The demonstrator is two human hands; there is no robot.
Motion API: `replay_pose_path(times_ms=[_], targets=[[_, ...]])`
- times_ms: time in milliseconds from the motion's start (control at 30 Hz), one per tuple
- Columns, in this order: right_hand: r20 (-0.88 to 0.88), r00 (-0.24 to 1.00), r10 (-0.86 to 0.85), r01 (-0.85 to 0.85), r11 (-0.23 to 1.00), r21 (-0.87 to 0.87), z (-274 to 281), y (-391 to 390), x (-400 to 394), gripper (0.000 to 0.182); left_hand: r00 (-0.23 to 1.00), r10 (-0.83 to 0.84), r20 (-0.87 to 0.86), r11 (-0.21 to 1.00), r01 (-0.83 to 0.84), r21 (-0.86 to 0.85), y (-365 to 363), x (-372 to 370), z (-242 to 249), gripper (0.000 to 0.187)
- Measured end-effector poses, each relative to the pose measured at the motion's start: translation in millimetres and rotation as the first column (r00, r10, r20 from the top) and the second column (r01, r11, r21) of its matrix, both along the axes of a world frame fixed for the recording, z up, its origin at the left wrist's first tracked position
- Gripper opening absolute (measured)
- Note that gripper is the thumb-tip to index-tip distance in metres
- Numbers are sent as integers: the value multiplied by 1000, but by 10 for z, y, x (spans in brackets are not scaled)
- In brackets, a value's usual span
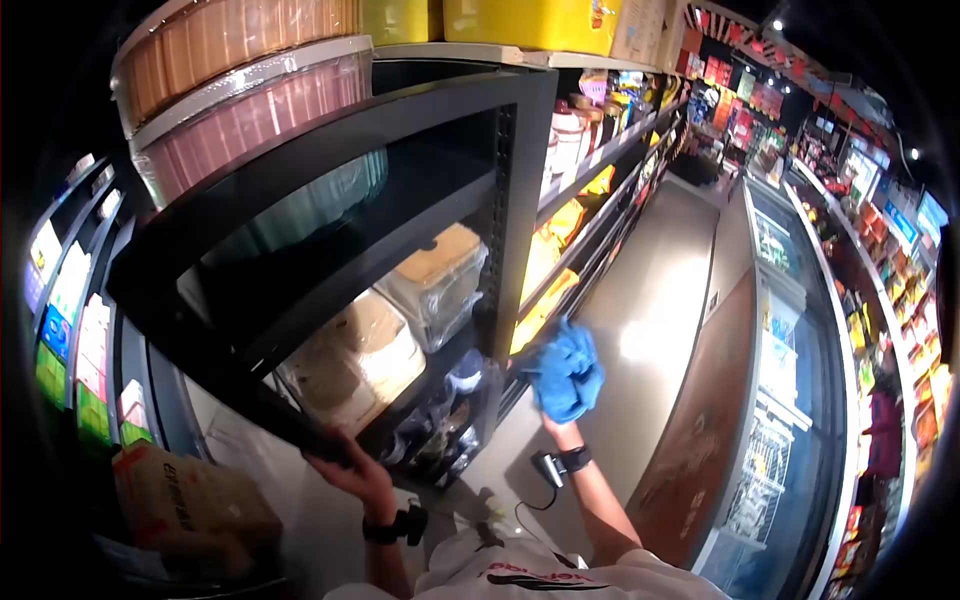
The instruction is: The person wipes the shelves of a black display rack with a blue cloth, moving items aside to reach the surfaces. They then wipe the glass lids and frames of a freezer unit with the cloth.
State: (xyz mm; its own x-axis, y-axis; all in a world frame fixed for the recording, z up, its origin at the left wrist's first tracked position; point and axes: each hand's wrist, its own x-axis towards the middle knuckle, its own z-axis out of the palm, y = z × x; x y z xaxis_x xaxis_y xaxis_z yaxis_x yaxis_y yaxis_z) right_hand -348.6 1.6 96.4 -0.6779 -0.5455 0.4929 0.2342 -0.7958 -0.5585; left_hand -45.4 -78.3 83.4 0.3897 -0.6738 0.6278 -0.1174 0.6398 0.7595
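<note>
Two hands are in view near the bottom centre of the frame, both wearing dark wrist straps. The left hand grips the front edge of a black metal shelf, fingers wrapped over the rail, probably to brace the body against the rack. The right hand is closed around a blue cloth, which sits bunched above the fist at centre frame, just beside the shelf upright; the bunching hides the fingers almost entirely, so their exact spread cannot be told. Clear lidded storage boxes rest on the lower shelf level, and stacked round tubs occupy the top at upper left. A brown cardboard box lies at lower left, partly cut off by the dark lens border. A chest freezer lines the aisle at right. Goods on the far shelves are too small to identify.
</note>
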Motion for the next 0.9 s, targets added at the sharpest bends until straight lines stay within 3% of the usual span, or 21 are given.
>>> replay_pose_path(times_ms=[67, 100, 133, 167, 200, 233, 267, 300, 333, 367, 433, 467, 533, 567, 600, 667, 700, 733, 767, 900], targets=[[98, 986, 138, -133, 989, -60, 82, -230, -54, 14, 997, 63, 42, 998, -63, -17, -102, 79, -271, 57], [319, 903, 287, -303, 953, 0, 184, -322, -97, 14, 987, 124, 105, 991, -119, -53, -122, 82, -287, 59], [561, 741, 370, -447, 895, 0, 285, -416, -141, 29, 983, 153, 103, 988, -150, -43, -136, 86, -277, 61], [471, 825, 313, -432, 887, 166, 455, -513, -71, 35, 978, 179, 107, 984, -178, -26, -84, 61, -221, 62], [364, 892, 268, -392, 861, 325, 628, -610, 0, 41, 978, 209, -22, 978, -209, -5, -70, -61, -104, 53], [420, 662, 621, -682, 732, -6, 541, -754, -77, 44, 977, 214, -22, 977, -214, 27, -35, -102, -79, 49], [389, 322, 863, -867, 434, -245, 458, -896, -151, 47, 974, 227, -18, 973, -226, 50, -24, -97, -55, 45], [53, 330, 942, -870, 326, -371, 518, -1144, -117, 36, 969, 245, -14, 968, -244, 60, -38, -77, 0, 41], [55, 499, 865, -814, 489, -313, 533, -1283, -177, 28, 953, 300, 53, 953, -302, 33, -41, -83, 69, 30], [46, 648, 760, -728, 636, -257, 498, -1404, -282, 27, 927, 370, 59, 929, -371, 7, -36, -131, 126, 37], [6, 879, 477, -472, 870, -141, 519, -1542, -470, 45, 915, 400, -53, 916, -396, 67, -126, -146, 6, 53], [-35, 933, 359, -361, 924, -123, 599, -1602, -555, 49, 926, 370, -72, 929, -367, 56, -143, -114, -37, 63], [-179, 974, 140, -179, 957, -228, 1572, -1466, -508, 55, 930, 360, -74, 933, -359, 21, -147, -105, -63, 66], [-289, 957, -9, -81, 951, -297, 2051, -1401, -518, 58, 932, 355, -77, 935, -355, 5, -153, -122, -59, 68], [-484, 810, -331, 166, 921, -353, 2359, -1475, -758, 50, 919, 379, -110, 926, -376, 47, -156, -144, -69, 67], [-572, 392, -721, 431, 693, -578, 2810, -1569, -1015, 47, 909, 388, -153, 921, -387, 38, -159, -191, -41, 60], [-555, 396, -731, 424, 682, -596, 2949, -1673, -1148, 48, 900, 399, -175, 916, -401, 28, -185, -192, -29, 57], [-603, 487, -632, 345, 774, -531, 2941, -1609, -1200, 50, 888, 440, -131, 898, -438, 47, -213, -136, -82, 57], [-627, 481, -613, 335, 790, -514, 2898, -1558, -1243, 49, 865, 475, -159, 878, -477, 29, -239, -187, -28, 56], [-747, 432, -505, 297, 862, -411, 1970, -1436, -1387, 47, 772, 631, -82, 776, -630, 34, -297, -277, 2, 56]])
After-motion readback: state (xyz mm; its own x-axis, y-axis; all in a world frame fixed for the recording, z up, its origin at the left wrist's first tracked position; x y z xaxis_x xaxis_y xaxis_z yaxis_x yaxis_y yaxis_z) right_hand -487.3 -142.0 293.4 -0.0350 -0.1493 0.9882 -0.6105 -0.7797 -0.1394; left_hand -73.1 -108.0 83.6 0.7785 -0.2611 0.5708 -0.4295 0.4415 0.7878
